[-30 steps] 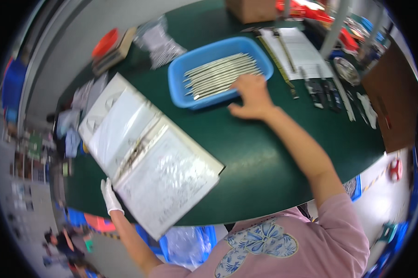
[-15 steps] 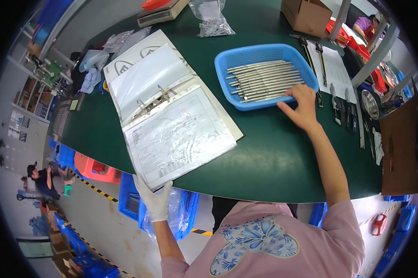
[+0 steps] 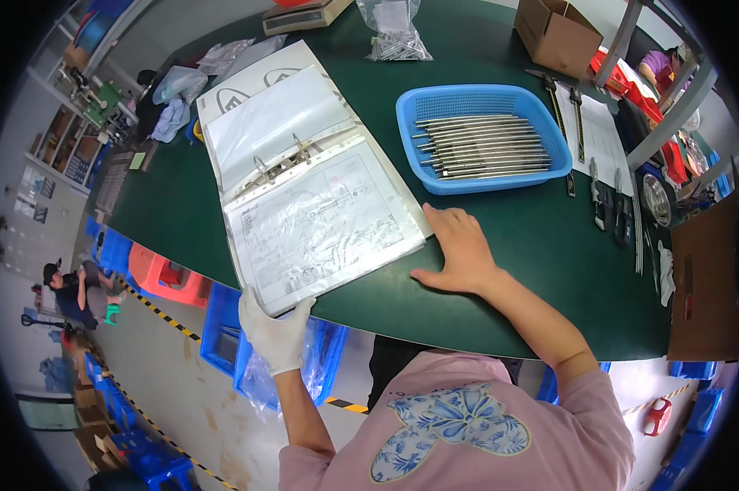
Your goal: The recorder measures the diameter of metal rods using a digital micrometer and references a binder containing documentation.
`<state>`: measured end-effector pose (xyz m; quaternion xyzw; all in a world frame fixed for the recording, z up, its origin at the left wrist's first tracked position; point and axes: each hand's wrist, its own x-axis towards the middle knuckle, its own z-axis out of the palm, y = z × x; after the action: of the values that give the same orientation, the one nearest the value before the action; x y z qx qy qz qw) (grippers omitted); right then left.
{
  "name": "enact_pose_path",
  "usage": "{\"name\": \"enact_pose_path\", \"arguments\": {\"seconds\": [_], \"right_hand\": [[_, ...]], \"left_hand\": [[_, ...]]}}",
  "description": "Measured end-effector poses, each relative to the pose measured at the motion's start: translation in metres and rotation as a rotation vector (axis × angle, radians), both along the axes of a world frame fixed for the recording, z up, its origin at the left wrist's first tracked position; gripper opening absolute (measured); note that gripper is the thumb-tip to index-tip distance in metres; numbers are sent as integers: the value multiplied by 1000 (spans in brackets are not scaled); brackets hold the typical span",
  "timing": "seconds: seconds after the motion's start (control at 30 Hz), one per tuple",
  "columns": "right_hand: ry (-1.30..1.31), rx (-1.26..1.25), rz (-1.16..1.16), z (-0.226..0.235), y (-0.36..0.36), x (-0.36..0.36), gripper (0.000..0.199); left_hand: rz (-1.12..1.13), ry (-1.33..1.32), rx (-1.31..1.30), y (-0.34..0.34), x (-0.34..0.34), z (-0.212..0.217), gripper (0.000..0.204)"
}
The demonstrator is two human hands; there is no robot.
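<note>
Binder (image 3: 324,233) steadying seems in hand: the left hand (image 3: 276,337) grips its near corner, the right hand (image 3: 461,252) spreads loose fingers by its right edge, and shifting it would call for both.

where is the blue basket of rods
In the head view, the blue basket sits right of centre on the green table, between the open binder on its left and the calipers on its right.
</note>
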<state>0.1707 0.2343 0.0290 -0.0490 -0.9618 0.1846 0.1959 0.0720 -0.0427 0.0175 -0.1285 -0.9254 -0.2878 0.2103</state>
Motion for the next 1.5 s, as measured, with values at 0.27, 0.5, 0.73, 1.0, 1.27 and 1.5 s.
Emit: {"name": "enact_pose_path", "arguments": {"seconds": [0.27, 0.5, 0.73, 1.0, 1.27, 1.5], "right_hand": [[109, -34, -8, -15, 18, -16, 48], [108, 20, 26, -1, 5, -3, 51], [118, 170, 71, -3, -16, 11, 53], [-169, -87, 353, 26, -26, -3, 40], [-128, -896, -117, 38, 46, -223, 57], [-108, -1403, -381, -2, 91, -326, 49]], "left_hand": [[72, 36, -73, 17, 10, -1, 85], [-13, -542, 1431, -17, -14, -20, 42], [-340, -499, 1570, -13, -29, -11, 43], [-87, -556, 1752, -11, -37, -28, 50], [79, -676, 1778, -5, -25, -17, 52], [-26, -802, 1698, -20, 1, -16, 51]]}}
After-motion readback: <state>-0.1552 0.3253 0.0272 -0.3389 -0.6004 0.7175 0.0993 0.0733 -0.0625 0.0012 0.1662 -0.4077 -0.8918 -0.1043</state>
